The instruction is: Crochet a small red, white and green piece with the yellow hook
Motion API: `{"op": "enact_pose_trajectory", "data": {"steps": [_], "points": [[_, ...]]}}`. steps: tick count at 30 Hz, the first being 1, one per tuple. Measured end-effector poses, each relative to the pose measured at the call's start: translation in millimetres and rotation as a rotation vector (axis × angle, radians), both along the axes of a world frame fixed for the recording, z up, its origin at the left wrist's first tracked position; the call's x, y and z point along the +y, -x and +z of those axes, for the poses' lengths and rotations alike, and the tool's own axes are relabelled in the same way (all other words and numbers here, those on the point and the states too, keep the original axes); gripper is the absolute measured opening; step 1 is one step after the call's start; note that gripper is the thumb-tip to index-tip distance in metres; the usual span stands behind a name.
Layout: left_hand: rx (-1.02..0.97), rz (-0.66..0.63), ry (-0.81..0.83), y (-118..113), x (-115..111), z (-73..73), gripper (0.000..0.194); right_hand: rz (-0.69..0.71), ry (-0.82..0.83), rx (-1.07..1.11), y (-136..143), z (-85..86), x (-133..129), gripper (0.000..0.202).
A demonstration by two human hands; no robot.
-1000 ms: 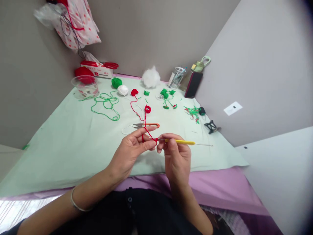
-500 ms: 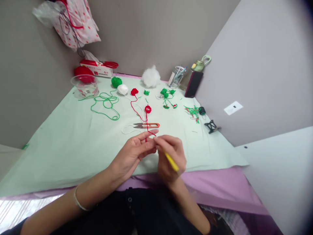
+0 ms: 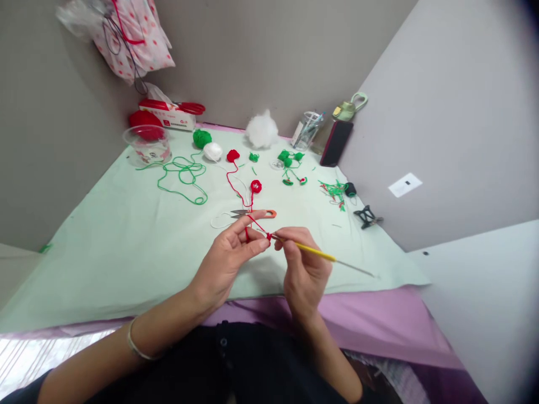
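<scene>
My left hand [image 3: 229, 249] pinches a small red crochet piece [image 3: 268, 238] between thumb and a finger. Red yarn [image 3: 257, 223] runs over its raised index finger and back to the table. My right hand [image 3: 307, 266] is closed around a yellow-handled crochet hook [image 3: 315, 251], whose thin metal tail points right; its other tip is at the red piece. Just beyond my left fingertips lie orange-handled thread snips [image 3: 269, 214], partly covered by that hand. A small red yarn coil [image 3: 256, 186] and a little red ball [image 3: 233, 155] sit farther back.
Green yarn [image 3: 183, 171] loops across the left, near a clear plastic tub [image 3: 149, 151]. White stuffing [image 3: 261, 130] and a pen cup [image 3: 307, 130] stand at the back. Green crochet pieces [image 3: 288, 161], yarn scraps [image 3: 334, 191], a phone [image 3: 337, 144] and a black stand [image 3: 368, 216] are on the right.
My right hand has moved slightly right and turned, so the hook now lies flatter and shows its length. The red piece has come into view at my left fingertips.
</scene>
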State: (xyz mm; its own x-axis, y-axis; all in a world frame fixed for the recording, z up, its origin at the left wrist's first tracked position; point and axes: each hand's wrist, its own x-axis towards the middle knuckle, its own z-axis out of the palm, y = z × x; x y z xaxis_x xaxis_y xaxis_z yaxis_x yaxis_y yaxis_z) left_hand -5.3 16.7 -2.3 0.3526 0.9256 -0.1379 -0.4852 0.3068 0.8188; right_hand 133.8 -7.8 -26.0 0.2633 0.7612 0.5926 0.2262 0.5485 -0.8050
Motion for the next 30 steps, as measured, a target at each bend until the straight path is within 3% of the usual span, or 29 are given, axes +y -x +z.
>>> {"op": "enact_pose_trajectory", "data": {"steps": [7,13,16,19,21,24,26,28,30], "points": [[-0.076,-0.072,0.102,0.5,1.9,0.8,0.05,0.155,0.215,0.449,-5.1,-0.8,7.0,0.015],[-0.19,-0.111,0.231,5.6,4.2,0.3,0.043,0.19,0.248,0.582,-7.0,0.5,11.4,0.018],[-0.223,-0.13,0.211,8.1,6.7,1.0,0.038,0.213,0.288,0.604,-12.1,1.6,12.6,0.019],[-0.156,-0.103,0.1,7.2,6.3,-0.2,0.037,0.246,0.281,0.526,-13.0,3.3,8.5,0.017],[-0.048,-0.022,-0.024,4.8,3.8,-1.9,0.04,0.219,0.211,0.332,-9.5,3.8,3.3,0.012],[0.081,0.077,-0.167,0.6,-0.7,-4.5,0.045,-0.022,-0.005,-0.113,-0.8,1.8,-3.7,0.021],[0.089,0.056,-0.161,-1.2,-2.5,-5.5,0.047,-0.19,-0.16,-0.322,3.6,-0.9,-5.8,0.034],[0.05,-0.001,-0.084,-1.7,-2.6,-5.5,0.049,-0.216,-0.201,-0.331,4.7,-2.3,-5.6,0.039],[-0.001,-0.046,0.008,-1.3,-1.6,-4.3,0.049,-0.106,-0.122,-0.178,2.5,-1.2,-4.0,0.033]]}}
